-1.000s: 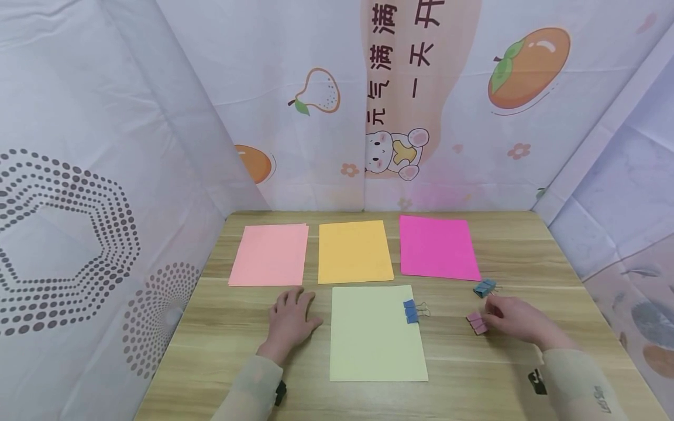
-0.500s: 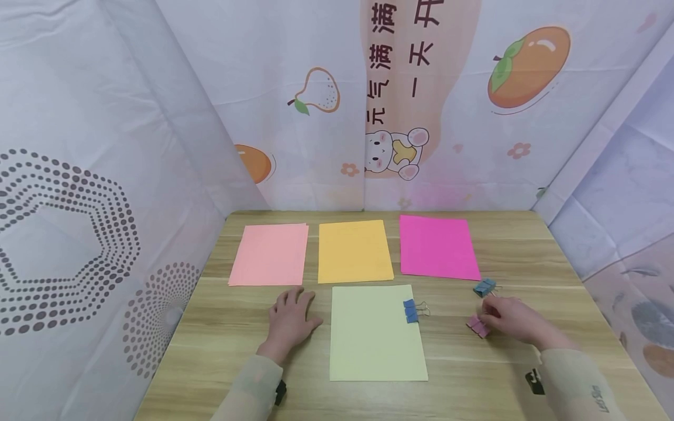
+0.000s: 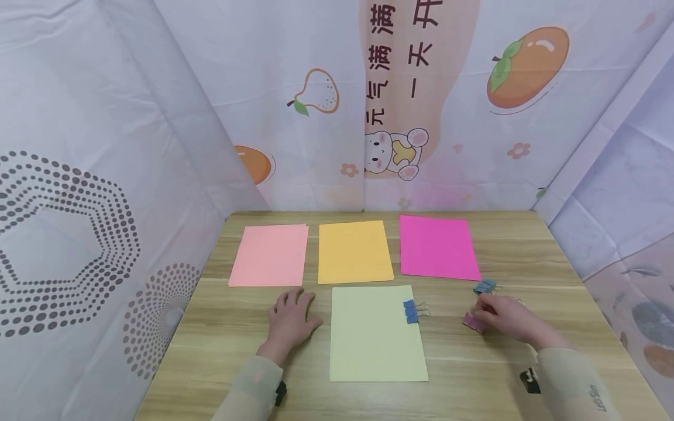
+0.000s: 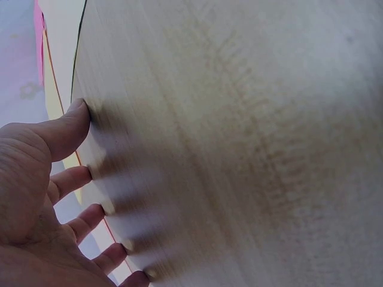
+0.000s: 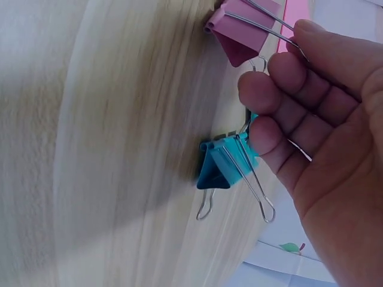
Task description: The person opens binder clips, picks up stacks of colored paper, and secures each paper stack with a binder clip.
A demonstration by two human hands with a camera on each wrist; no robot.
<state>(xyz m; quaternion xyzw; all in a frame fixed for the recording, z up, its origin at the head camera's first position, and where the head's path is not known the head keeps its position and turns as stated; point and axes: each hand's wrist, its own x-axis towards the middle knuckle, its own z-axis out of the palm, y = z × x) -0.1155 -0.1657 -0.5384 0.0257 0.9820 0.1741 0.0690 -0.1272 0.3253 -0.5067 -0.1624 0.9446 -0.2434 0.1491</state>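
Note:
My right hand pinches a wire handle of a pink binder clip between thumb and forefinger, its other fingers curled in. In the head view the pink clip's body shows just left of the fingertips, close over the table. A teal binder clip lies beyond that hand, nearest the curled fingers in the right wrist view. My left hand rests with spread, slightly bent fingers, fingertips on the tabletop, left of a pale green paper sheet. A blue binder clip sits on that sheet's right edge, handles pointing right.
Along the back of the wooden table lie salmon sheets, a yellow-orange sheet and a magenta sheet. Printed white cloth hangs behind the table and at both sides.
My right hand shifts slightly left, and the pink clip moves a little left and tilts with it. My left hand, the sheets and the blue clip stay put.

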